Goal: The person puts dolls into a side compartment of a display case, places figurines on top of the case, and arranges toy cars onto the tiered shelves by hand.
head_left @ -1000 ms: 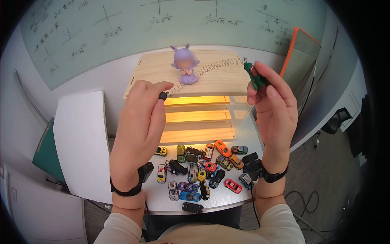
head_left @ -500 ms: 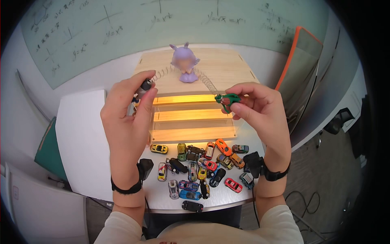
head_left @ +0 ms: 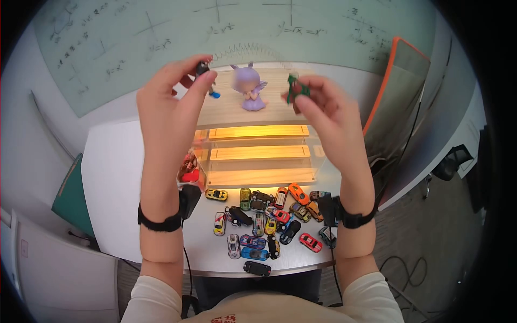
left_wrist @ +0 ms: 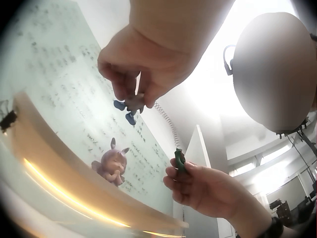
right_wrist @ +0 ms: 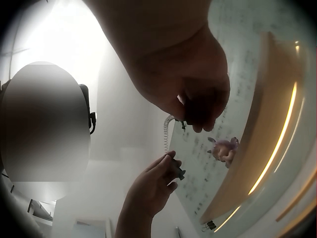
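My left hand (head_left: 167, 94) pinches a small dark figure with blue feet (left_wrist: 132, 104) between thumb and fingers, raised over the left side of the wooden shelf top. On the other side, my right hand (head_left: 331, 116) grips a small green figure (head_left: 296, 91) with a brownish-red patch. A thin wire coil spring (head_left: 245, 49) links the two figures and arches upward between the hands. In the head view the arch passes above a purple-haired doll figurine (head_left: 249, 89) with pointed ears and wings, which stands upright on the shelf top.
Below the shelf top (head_left: 226, 110) are lit wooden tiers (head_left: 258, 153) behind clear panels. Several toy cars (head_left: 253, 253) lie scattered on the table (head_left: 215, 261) in front. A clear container with red contents (head_left: 190, 173) stands at the left, and a whiteboard (head_left: 129, 48) covers the back wall.
Both hands have risen with the figures, the right one also moving inward. The spring, earlier stretched low across the figurine, now arches above it. The container at the left has come into view.
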A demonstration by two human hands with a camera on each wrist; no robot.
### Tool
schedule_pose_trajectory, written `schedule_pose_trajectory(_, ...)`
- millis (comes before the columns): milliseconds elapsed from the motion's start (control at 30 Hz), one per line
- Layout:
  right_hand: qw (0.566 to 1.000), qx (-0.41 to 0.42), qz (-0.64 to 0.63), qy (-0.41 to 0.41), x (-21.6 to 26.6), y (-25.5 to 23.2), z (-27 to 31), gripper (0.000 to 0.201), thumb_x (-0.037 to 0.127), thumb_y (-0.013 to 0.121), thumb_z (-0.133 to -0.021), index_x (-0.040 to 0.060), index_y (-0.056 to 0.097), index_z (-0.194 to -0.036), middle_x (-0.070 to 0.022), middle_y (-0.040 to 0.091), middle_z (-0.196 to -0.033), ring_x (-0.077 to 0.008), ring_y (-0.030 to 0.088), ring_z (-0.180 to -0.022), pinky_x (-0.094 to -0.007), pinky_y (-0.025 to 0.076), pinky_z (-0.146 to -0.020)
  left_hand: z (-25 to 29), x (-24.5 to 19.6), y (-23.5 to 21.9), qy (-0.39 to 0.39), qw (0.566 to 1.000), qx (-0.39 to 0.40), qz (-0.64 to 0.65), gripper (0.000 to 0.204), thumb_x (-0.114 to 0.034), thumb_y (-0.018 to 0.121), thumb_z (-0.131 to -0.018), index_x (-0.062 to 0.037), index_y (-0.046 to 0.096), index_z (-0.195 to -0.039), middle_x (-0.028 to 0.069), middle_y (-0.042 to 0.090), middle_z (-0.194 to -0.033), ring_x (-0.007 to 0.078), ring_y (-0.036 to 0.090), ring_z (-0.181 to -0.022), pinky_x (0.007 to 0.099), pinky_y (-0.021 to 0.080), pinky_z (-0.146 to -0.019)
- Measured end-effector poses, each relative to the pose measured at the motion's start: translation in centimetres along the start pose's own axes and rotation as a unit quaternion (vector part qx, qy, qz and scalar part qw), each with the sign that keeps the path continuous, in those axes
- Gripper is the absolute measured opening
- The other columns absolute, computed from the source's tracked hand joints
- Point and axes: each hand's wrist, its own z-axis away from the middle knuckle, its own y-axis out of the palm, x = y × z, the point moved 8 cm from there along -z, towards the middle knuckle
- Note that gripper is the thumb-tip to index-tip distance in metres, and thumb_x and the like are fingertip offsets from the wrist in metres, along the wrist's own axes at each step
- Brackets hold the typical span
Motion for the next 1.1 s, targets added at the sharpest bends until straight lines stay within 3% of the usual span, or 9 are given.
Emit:
schedule_pose_trajectory(67,0.999,-0.028,-0.002,-0.016,-0.5,-0.1,-1.8,0.025,0.006,0.065,-0.103,-0.0035,0.069,-0.126,-0.0073,0.075,-0.107,-0.0115,0.066,-0.092,-0.0290,0.053,-0.088,-0.7,2.3,0.8,-0.055,0.997,-0.021,0.058,0.029,-0.012,0.079,-0.089,-0.0010,0.078,-0.116,0.0049,0.075,-0.089,0.0112,0.060,-0.077,0.0279,0.050,-0.071)
schedule_pose_trajectory(133,0.988,-0.042,0.148,-0.022,-0.8,-0.5,-3.4,0.023,0.007,0.071,-0.097,-0.0038,0.073,-0.117,-0.0050,0.074,-0.095,-0.0095,0.067,-0.086,-0.0262,0.052,-0.075,-1.6,4.7,2.0,-0.061,0.997,-0.012,0.055,0.030,-0.013,0.080,-0.089,-0.0012,0.078,-0.116,0.0041,0.075,-0.088,0.0106,0.059,-0.075,0.0283,0.050,-0.069)
schedule_pose_trajectory(333,0.996,-0.048,0.080,0.001,-4.3,-0.8,-5.6,0.021,0.007,0.070,-0.096,-0.0019,0.074,-0.114,-0.0025,0.074,-0.084,-0.0092,0.068,-0.082,-0.0265,0.051,-0.074,-0.9,8.2,4.4,-0.103,0.995,0.012,0.012,0.027,-0.011,0.080,-0.090,0.0011,0.078,-0.115,0.0007,0.074,-0.088,0.0051,0.053,-0.069,0.0249,0.045,-0.063)
schedule_pose_trajectory(433,0.987,-0.046,0.147,0.042,-4.6,-0.6,-5.6,0.019,0.004,0.067,-0.100,-0.0050,0.071,-0.116,-0.0068,0.076,-0.095,-0.0127,0.072,-0.088,-0.0278,0.055,-0.084,-0.5,9.1,5.2,-0.119,0.993,0.029,0.004,0.028,-0.011,0.081,-0.089,0.0018,0.078,-0.114,0.0007,0.073,-0.086,0.0055,0.050,-0.067,0.0249,0.045,-0.062)
schedule_pose_trajectory(567,0.976,-0.051,0.204,0.058,-4.1,-0.1,-5.1,0.017,0.001,0.066,-0.099,-0.0054,0.070,-0.114,-0.0084,0.077,-0.095,-0.0137,0.073,-0.086,-0.0276,0.055,-0.083,0.4,9.9,6.0,-0.149,0.987,0.065,-0.007,0.030,-0.013,0.081,-0.089,0.0034,0.077,-0.114,0.0012,0.070,-0.082,0.0055,0.050,-0.066,0.0249,0.044,-0.062)
schedule_pose_trajectory(700,0.958,-0.050,0.273,0.067,-4.6,-0.2,-4.4,0.015,0.005,0.066,-0.096,-0.0008,0.073,-0.109,-0.0094,0.078,-0.088,-0.0214,0.075,-0.084,-0.0350,0.056,-0.082,0.9,10.8,6.5,-0.141,0.986,0.090,0.008,0.034,-0.013,0.080,-0.090,0.0051,0.074,-0.118,0.0019,0.069,-0.084,0.0057,0.051,-0.067,0.0248,0.045,-0.062)
schedule_pose_trajectory(767,0.956,-0.036,0.281,0.083,-5.1,0.0,-4.2,0.016,0.004,0.065,-0.096,-0.0003,0.072,-0.109,-0.0102,0.079,-0.089,-0.0244,0.076,-0.086,-0.0367,0.057,-0.083,1.0,11.0,6.6,-0.166,0.979,0.115,0.016,0.035,-0.014,0.078,-0.088,0.0038,0.073,-0.118,0.0118,0.074,-0.095,0.0164,0.060,-0.069,0.0322,0.053,-0.070)
schedule_pose_trajectory(800,0.949,-0.041,0.301,0.086,-5.2,0.0,-4.1,0.017,0.004,0.064,-0.095,-0.0001,0.072,-0.109,-0.0105,0.079,-0.089,-0.0268,0.076,-0.087,-0.0382,0.057,-0.084,0.9,10.9,6.5,-0.166,0.979,0.115,0.016,0.035,-0.014,0.078,-0.088,0.0038,0.073,-0.118,0.0118,0.074,-0.095,0.0164,0.060,-0.069,0.0322,0.053,-0.070)
schedule_pose_trajectory(1100,0.944,-0.044,0.317,0.084,-5.3,0.2,-4.0,0.016,0.004,0.064,-0.093,0.0002,0.070,-0.108,-0.0116,0.078,-0.090,-0.0318,0.075,-0.088,-0.0422,0.057,-0.085,1.1,10.8,7.7,-0.179,0.959,0.181,0.128,0.031,-0.006,0.075,-0.094,0.0082,0.064,-0.119,0.0011,0.067,-0.091,0.0045,0.057,-0.078,0.0211,0.048,-0.068)
